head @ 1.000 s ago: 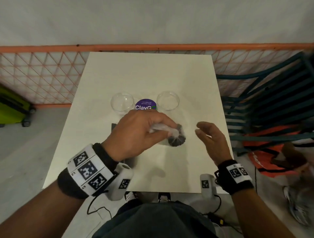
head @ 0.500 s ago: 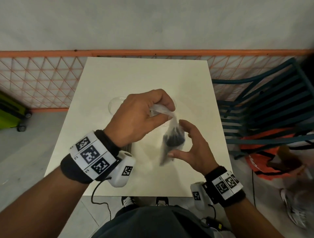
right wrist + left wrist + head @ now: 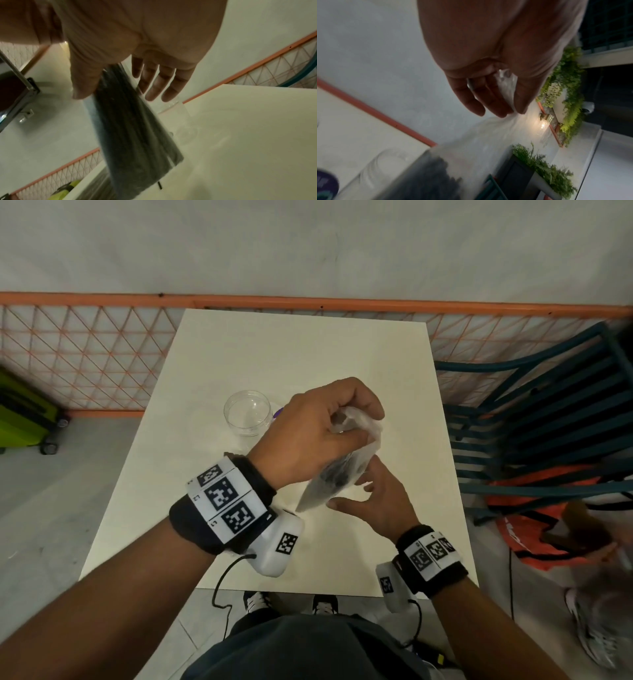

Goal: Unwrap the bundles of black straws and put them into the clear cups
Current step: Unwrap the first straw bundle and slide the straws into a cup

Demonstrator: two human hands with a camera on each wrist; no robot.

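Observation:
A bundle of black straws in a clear plastic wrapper hangs slanted above the white table. My left hand grips the crumpled top of the wrapper. My right hand holds the lower part of the bundle between thumb and fingers. One clear cup stands upright on the table, to the left of my left hand. The second cup is hidden behind that hand in the head view; a clear cup shows behind the bundle in the right wrist view.
A purple lid peeks out beside the cup. A dark object lies on the table by my left wrist. An orange mesh fence runs behind the table, a teal chair stands at the right, and a green suitcase at the left.
My left hand has lifted the wrapped bundle off the table and let it hang downward. My right hand has moved in from the right and taken hold of its lower part.

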